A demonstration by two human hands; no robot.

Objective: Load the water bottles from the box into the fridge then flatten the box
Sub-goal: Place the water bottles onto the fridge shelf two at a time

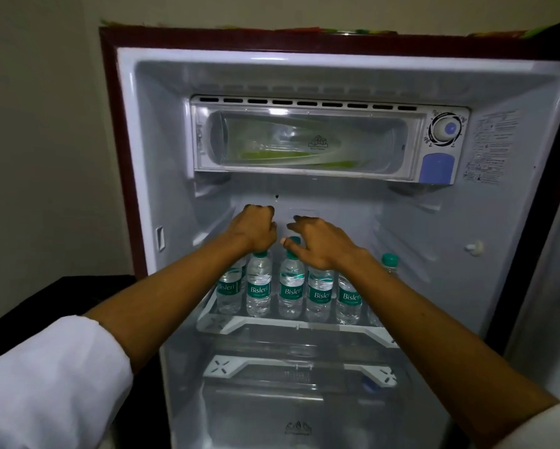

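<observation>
Several clear water bottles with green caps and green labels stand in a row on the fridge's upper shelf (299, 323). My left hand (256, 229) is curled into a fist over the top of the second water bottle from the left (258, 288) and grips its cap. Over the third water bottle (291, 286), my right hand (317, 243) has its thumb and fingers curled round the green cap. Both forearms reach into the fridge (162, 150), whose door stands open. The box is out of sight.
A freezer compartment (304, 140) with a dial (446, 129) hangs above the hands. Below the bottles lie a second shelf (299, 367) and a crisper cover. The open fridge door (550, 254) stands at the right. A dark surface (45, 306) sits at the left.
</observation>
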